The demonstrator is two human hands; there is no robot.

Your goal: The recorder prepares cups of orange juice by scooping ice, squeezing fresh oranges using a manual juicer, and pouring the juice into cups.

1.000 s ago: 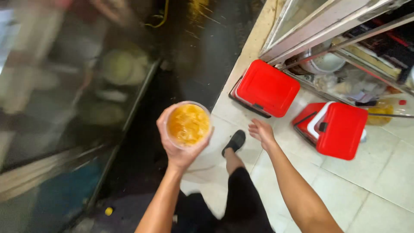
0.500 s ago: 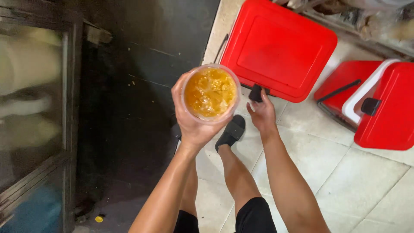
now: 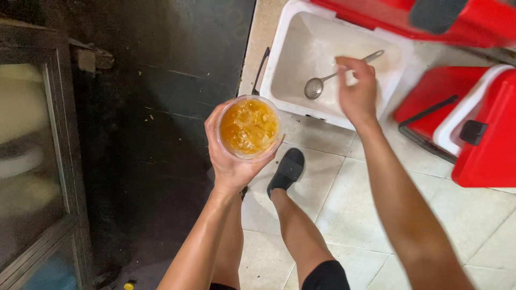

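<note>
My left hand grips a clear plastic cup filled with an orange, icy drink, held upright over the floor. My right hand reaches into an open red cooler with a white inside and closes on the handle of a metal slotted spoon, whose bowl rests low in the cooler. The cooler's red lid stands raised behind it.
A second red cooler with a white rim and black latch sits shut on the right. My leg and black slipper stand on pale floor tiles. Left of them lies a dark floor and a glass-fronted cabinet.
The near cooler's lid has gone from shut to raised, showing the white inside and spoon. My right hand moved from the lid into the cooler. The cup stayed in my left hand.
</note>
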